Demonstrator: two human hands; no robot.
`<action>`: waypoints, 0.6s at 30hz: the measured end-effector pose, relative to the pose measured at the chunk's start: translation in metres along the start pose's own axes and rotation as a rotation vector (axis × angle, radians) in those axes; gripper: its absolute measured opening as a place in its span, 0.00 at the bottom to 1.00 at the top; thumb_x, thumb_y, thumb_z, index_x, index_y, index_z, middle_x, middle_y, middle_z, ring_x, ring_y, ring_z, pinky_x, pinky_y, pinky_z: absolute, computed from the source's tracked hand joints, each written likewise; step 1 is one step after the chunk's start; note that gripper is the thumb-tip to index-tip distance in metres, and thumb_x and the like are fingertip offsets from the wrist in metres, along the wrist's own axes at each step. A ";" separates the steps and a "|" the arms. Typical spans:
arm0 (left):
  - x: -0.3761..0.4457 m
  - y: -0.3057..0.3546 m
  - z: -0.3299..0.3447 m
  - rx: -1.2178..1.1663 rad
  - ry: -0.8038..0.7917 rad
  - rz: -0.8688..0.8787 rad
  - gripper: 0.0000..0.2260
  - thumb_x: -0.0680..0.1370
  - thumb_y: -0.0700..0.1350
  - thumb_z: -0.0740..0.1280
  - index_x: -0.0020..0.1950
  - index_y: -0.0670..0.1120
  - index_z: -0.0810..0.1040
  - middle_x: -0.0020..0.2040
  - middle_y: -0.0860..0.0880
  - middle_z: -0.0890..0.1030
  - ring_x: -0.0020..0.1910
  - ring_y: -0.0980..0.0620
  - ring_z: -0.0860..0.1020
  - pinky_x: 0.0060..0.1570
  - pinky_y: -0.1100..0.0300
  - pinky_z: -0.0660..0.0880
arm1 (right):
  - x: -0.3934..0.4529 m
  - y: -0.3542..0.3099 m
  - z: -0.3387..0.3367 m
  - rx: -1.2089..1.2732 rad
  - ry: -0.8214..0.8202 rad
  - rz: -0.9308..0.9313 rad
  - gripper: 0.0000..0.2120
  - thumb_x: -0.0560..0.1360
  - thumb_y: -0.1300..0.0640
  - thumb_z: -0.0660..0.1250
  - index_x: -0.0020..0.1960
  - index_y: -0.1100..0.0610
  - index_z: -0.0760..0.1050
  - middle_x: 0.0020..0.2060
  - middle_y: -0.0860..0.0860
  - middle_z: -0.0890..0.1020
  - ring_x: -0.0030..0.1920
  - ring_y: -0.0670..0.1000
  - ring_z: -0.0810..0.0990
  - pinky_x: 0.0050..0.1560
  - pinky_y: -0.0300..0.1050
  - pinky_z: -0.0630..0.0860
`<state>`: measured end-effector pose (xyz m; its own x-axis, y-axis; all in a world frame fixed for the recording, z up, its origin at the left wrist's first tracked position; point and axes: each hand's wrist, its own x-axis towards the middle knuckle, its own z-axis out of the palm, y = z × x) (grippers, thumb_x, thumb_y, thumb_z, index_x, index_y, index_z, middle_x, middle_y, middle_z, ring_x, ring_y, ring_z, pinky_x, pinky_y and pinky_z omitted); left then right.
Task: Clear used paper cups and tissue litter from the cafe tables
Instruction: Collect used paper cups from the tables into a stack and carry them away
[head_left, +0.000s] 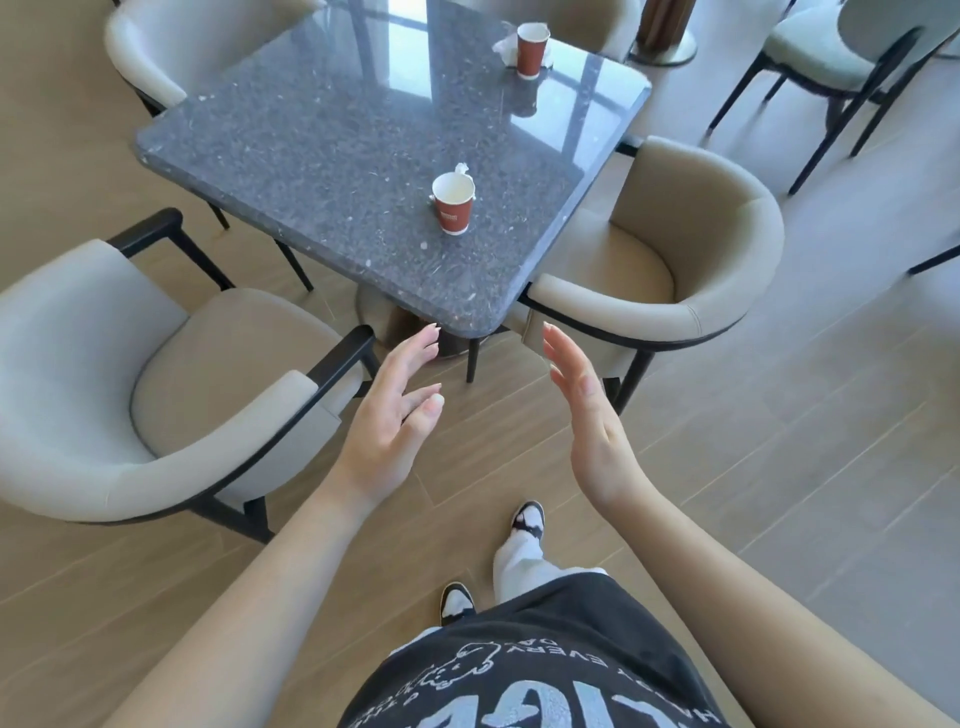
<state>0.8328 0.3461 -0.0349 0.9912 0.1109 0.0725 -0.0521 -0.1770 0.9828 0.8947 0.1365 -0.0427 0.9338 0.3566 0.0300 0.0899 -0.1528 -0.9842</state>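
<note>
A dark speckled stone table (322, 156) stands ahead of me. A red paper cup (454, 203) stands upright near its front corner, with a small crumpled white tissue (461, 168) just behind it. A second red paper cup (531, 50) stands at the far right corner on a white tissue (504, 45). My left hand (395, 410) and my right hand (587, 410) hover in front of the table's near corner, palms facing each other, fingers relaxed and holding nothing. Both hands are well short of the near cup.
Beige armchairs with black legs surround the table: one at the left (130, 395), one at the right (670, 249), one at the far left (156, 47). Another chair (831, 52) stands at the top right. The floor is wood and grey tile.
</note>
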 end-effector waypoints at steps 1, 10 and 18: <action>0.009 -0.003 0.000 -0.001 0.003 -0.009 0.30 0.79 0.52 0.59 0.80 0.43 0.63 0.80 0.49 0.66 0.78 0.52 0.66 0.71 0.44 0.72 | 0.011 0.003 -0.001 -0.004 -0.002 -0.006 0.34 0.82 0.34 0.45 0.79 0.53 0.60 0.77 0.44 0.67 0.77 0.44 0.63 0.79 0.55 0.59; 0.114 -0.020 0.003 0.030 0.060 -0.060 0.29 0.79 0.52 0.60 0.80 0.47 0.64 0.80 0.51 0.66 0.78 0.52 0.66 0.71 0.49 0.73 | 0.130 0.026 -0.020 0.036 -0.113 0.035 0.30 0.83 0.41 0.45 0.79 0.54 0.60 0.77 0.48 0.66 0.78 0.46 0.62 0.79 0.57 0.58; 0.191 -0.019 0.002 0.064 0.107 -0.078 0.26 0.79 0.53 0.61 0.77 0.53 0.65 0.79 0.50 0.67 0.78 0.53 0.67 0.70 0.52 0.74 | 0.207 0.030 -0.034 0.086 -0.200 0.077 0.39 0.78 0.28 0.46 0.79 0.54 0.62 0.76 0.47 0.68 0.77 0.44 0.63 0.79 0.56 0.59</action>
<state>1.0236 0.3685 -0.0406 0.9731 0.2297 0.0169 0.0364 -0.2258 0.9735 1.1023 0.1743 -0.0601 0.8488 0.5238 -0.0725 -0.0166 -0.1107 -0.9937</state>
